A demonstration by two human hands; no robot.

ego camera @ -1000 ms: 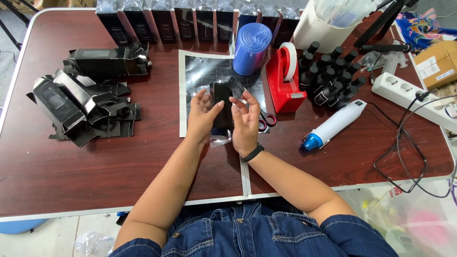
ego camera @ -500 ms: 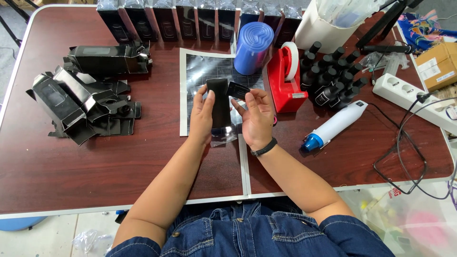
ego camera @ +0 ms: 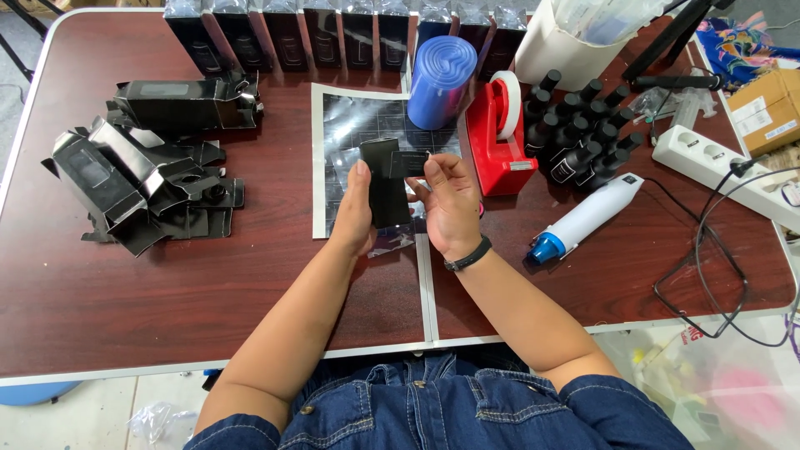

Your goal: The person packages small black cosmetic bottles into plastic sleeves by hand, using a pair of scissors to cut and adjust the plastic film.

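A tall black box (ego camera: 385, 187) inside a clear plastic sleeve is held upright between both hands above the glossy black sheet (ego camera: 350, 125) on the table. My left hand (ego camera: 357, 212) grips the box's left side. At the box's top right, my right hand (ego camera: 450, 202) pinches the sleeve's clear flap. The loose lower end of the sleeve hangs below my left hand.
Flattened black cartons (ego camera: 142, 179) lie at the left. A row of wrapped black boxes (ego camera: 333, 33) lines the far edge. A blue film roll (ego camera: 442, 79), red tape dispenser (ego camera: 498, 137), several small black bottles (ego camera: 579, 137), a white heat gun (ego camera: 583, 218) and a power strip (ego camera: 721, 167) sit right.
The box and both hands have shifted slightly toward me and lower in view. My right hand has moved from the box's side up to the flap at its top.
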